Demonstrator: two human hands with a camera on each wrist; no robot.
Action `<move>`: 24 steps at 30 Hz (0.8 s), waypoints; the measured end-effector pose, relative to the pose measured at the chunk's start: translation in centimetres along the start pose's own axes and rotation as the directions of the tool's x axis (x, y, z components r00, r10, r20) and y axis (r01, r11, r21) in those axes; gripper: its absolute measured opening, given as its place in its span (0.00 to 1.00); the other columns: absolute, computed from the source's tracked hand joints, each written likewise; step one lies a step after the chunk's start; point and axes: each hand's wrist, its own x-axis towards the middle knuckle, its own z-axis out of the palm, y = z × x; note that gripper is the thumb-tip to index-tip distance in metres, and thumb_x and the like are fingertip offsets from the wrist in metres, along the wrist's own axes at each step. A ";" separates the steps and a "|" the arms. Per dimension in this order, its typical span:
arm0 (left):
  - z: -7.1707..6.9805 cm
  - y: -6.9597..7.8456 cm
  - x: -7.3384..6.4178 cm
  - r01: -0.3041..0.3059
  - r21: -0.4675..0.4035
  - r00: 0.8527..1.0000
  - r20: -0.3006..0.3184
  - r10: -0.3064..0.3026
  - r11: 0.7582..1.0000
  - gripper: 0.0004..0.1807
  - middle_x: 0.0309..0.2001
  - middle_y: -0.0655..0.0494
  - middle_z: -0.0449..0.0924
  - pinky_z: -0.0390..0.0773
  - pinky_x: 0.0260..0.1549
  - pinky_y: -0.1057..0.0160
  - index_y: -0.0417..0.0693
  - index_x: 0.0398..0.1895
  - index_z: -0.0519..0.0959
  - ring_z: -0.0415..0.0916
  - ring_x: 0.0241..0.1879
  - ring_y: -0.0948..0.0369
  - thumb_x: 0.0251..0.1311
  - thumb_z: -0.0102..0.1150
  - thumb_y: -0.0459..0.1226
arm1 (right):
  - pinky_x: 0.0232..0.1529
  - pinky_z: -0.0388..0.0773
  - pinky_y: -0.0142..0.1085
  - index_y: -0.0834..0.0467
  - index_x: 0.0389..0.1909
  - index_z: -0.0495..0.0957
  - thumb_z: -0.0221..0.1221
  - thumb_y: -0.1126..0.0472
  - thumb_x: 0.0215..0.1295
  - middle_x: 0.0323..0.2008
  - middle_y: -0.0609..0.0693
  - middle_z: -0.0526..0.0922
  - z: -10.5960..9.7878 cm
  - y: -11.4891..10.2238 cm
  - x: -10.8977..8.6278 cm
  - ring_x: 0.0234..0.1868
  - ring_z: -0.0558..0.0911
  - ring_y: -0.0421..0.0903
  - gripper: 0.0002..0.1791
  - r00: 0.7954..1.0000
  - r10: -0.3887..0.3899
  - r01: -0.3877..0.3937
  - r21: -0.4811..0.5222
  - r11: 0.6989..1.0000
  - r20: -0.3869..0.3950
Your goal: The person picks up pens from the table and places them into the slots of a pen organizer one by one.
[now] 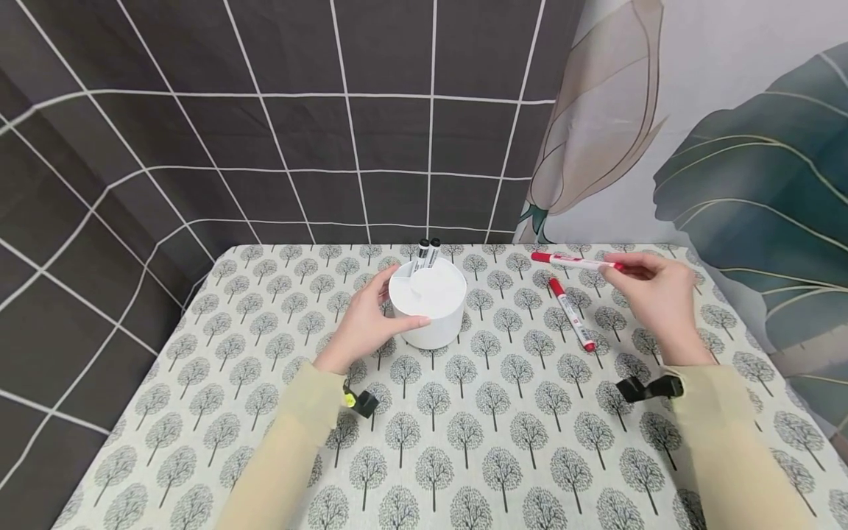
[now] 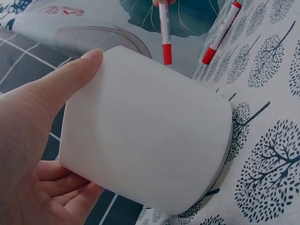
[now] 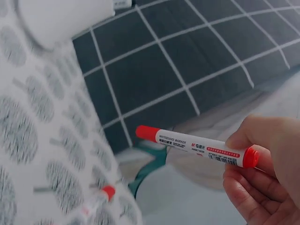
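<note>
A round white pen holder [image 1: 433, 316] with compartments stands on the table, and two black-capped markers [image 1: 427, 254] poke up from its back left compartment. My left hand [image 1: 367, 316] grips this holder from the left, thumb along the near rim and fingers around the far side. In my right hand [image 1: 656, 294] a red-capped whiteboard marker [image 3: 192, 145] is pinched near one end, lifted above the table with its red cap pointing left. A second red marker [image 1: 573, 316] lies on the cloth between the holder and my right hand.
The tablecloth [image 1: 464, 397] has a printed tree pattern. Behind the table hangs a dark curtain [image 1: 391, 132] with a white grid, and a floral curtain [image 1: 609, 132] hangs at the right. Each wrist wears a small black camera mount [image 1: 363, 401].
</note>
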 end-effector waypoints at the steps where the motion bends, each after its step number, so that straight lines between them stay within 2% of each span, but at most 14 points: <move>1: 0.0 0.0 0.0 0.000 -0.002 1.000 0.001 0.000 1.000 0.60 0.73 0.48 0.66 0.70 0.64 0.46 0.54 0.79 0.60 0.70 0.66 0.48 0.42 0.83 0.55 | 0.34 0.75 0.20 0.59 0.52 0.86 0.70 0.50 0.64 0.36 0.34 0.83 0.2 -0.4 0.0 0.36 0.81 0.33 0.21 1.000 -0.007 0.007 0.007 1.000 -0.005; 13: -0.1 -0.1 0.0 -0.005 -0.005 1.000 0.006 0.005 1.000 0.61 0.72 0.48 0.67 0.70 0.64 0.44 0.53 0.79 0.60 0.70 0.66 0.47 0.41 0.83 0.56 | 0.40 0.79 0.22 0.58 0.52 0.86 0.71 0.58 0.63 0.37 0.37 0.86 2.3 -4.3 0.6 0.39 0.84 0.35 0.17 0.999 -0.037 0.037 0.189 0.981 -0.001; 17: -0.1 0.0 0.1 -0.005 -0.007 1.000 0.009 0.005 1.000 0.61 0.72 0.47 0.67 0.70 0.64 0.44 0.53 0.79 0.59 0.70 0.65 0.47 0.41 0.83 0.55 | 0.43 0.80 0.23 0.59 0.51 0.86 0.72 0.61 0.62 0.37 0.41 0.86 3.1 -5.9 0.8 0.39 0.85 0.37 0.16 0.997 -0.079 0.076 0.272 0.959 -0.001; 24: 0.0 -0.1 0.1 0.001 -0.005 1.000 0.008 -0.001 1.000 0.60 0.72 0.49 0.67 0.69 0.64 0.45 0.54 0.79 0.60 0.70 0.66 0.48 0.42 0.83 0.55 | 0.47 0.81 0.27 0.61 0.50 0.87 0.72 0.66 0.60 0.39 0.49 0.87 4.6 -9.0 0.8 0.40 0.85 0.43 0.16 0.988 -0.153 0.142 0.423 0.895 -0.008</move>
